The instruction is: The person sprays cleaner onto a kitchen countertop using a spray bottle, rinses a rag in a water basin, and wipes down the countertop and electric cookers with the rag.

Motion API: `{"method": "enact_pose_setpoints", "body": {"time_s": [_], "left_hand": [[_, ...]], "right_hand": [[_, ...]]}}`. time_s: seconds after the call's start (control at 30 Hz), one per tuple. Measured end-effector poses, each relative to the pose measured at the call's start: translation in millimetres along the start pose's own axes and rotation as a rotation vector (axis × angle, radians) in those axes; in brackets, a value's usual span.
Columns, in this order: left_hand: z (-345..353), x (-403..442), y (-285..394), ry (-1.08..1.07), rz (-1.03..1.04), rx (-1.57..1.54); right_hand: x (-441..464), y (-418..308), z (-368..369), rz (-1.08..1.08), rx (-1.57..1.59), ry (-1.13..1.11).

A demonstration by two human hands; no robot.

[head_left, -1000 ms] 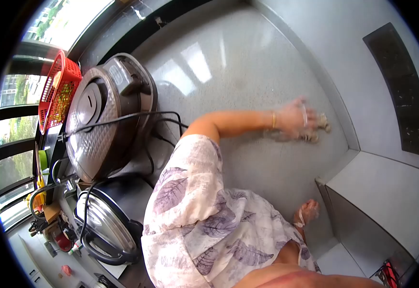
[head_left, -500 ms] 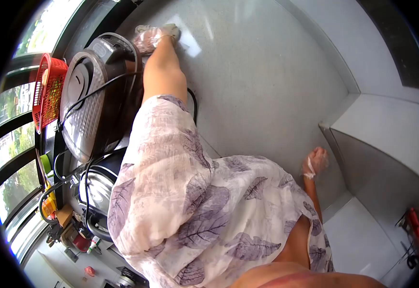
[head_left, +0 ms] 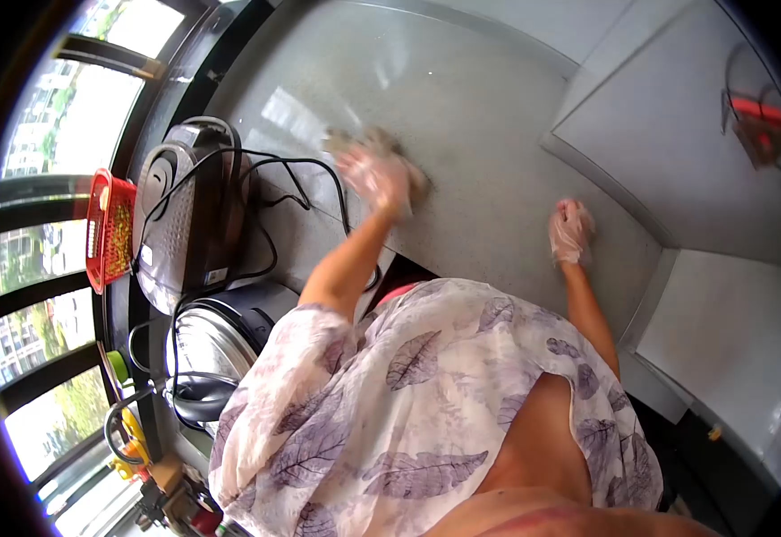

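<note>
Head view: brown appliance [head_left: 195,201], looped cord [head_left: 323,166], steel-lidded pot [head_left: 207,345] crowd left side of surface [head_left: 489,116]; red basket [head_left: 109,233] by windows [head_left: 50,233]. Left hand [head_left: 380,179] grips bunched cloth [head_left: 355,143] near cord. Right hand [head_left: 571,234] near raised edge [head_left: 619,201], grip unclear; open room between hands.
</note>
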State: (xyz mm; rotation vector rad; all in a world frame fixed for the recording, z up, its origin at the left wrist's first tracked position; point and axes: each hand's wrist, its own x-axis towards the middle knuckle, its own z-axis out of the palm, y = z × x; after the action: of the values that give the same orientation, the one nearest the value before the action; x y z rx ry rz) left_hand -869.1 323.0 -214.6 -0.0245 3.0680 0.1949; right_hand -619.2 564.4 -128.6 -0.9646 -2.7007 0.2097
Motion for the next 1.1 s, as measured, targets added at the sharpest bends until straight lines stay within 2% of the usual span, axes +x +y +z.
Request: {"method": "enact_pose_setpoints", "body": {"time_s": [0.03,0.13,0.17,0.23,0.33,0.37,0.4,0.43,0.47,0.53,0.63,0.7,0.77,0.83,0.87,0.9,0.93,0.97,1.0,1.03,1.07,1.1], "left_hand": [[-0.1,-30.6,10.0,-0.016,0.124,-0.004],[-30.1,-113.0,33.7,-0.127,0.667,-0.228],[-69.1,-128.5,43.3,-0.287,0.820,-0.471],[-48.0,-130.8,52.9,-0.075,1.373,-0.216],[-80.9,-83.2,63.0,-0.107,1.447,-0.026],[-96.0,-61.0,61.3,-0.520,1.183,-0.623],[-103.7,-34.4,52.7,-0.915,0.792,-1.173],[-75.7,9.6,36.6,-0.430,0.865,-0.569],[-60.1,52.5,23.5,-0.214,0.785,-0.311],[-13.8,160.5,-17.8,0.011,0.507,-0.069],[96.5,321.0,-92.4,0.184,0.195,0.247],[19.8,313.5,-62.0,0.186,0.202,0.219],[-34.3,304.2,-8.1,0.069,0.176,0.243],[-53.1,299.1,35.6,0.029,0.551,0.255],[-72.8,276.1,70.4,0.124,0.701,0.514],[-19.8,294.1,85.6,0.380,0.698,-0.341],[-16.4,286.0,112.4,0.080,0.604,-0.618],[7.6,289.2,133.0,0.234,0.902,-0.601],[-20.2,244.9,148.9,0.164,0.934,-0.455],[11.7,248.2,172.6,-0.053,1.008,-0.619],[8.7,221.6,189.1,0.027,1.158,-0.446],[-4.2,185.3,200.0,-0.081,1.210,-0.283]], "right_hand": [[-4.2,0.6,0.2,0.023,0.048,-0.017],[-46.1,28.0,-13.9,0.025,0.048,0.081],[-59.2,34.2,-24.3,0.057,0.033,0.057],[-84.4,55.5,-37.6,0.113,-0.063,0.031],[-124.9,78.6,-53.8,0.096,-0.208,0.049],[-135.6,77.4,-60.3,0.080,-0.242,0.060],[-147.6,71.0,-66.9,0.085,-0.282,0.051],[-156.1,62.0,-72.0,0.091,-0.323,0.046],[-161.4,56.6,-75.6,0.096,-0.366,0.037],[-162.1,63.0,-74.5,0.153,-0.313,0.039],[-160.9,85.9,-61.3,0.182,-0.375,0.073],[-160.2,88.7,-57.6,0.220,-0.420,0.080],[-157.4,84.8,-70.3,0.277,-0.435,0.054],[-154.6,83.1,-76.1,0.302,-0.442,0.000],[-156.7,83.4,-75.1,0.303,-0.441,-0.013],[-158.9,83.7,-74.3,0.304,-0.439,-0.025],[-159.0,89.2,-70.1,0.291,-0.439,-0.015],[-159.2,91.1,-70.5,0.282,-0.447,-0.012],[-159.4,92.9,-70.9,0.273,-0.454,-0.009],[-156.2,90.2,-71.6,0.264,-0.466,-0.007],[-153.3,86.3,-70.2,0.256,-0.472,0.002],[-147.5,83.3,-70.1,0.269,-0.464,-0.006]]}}
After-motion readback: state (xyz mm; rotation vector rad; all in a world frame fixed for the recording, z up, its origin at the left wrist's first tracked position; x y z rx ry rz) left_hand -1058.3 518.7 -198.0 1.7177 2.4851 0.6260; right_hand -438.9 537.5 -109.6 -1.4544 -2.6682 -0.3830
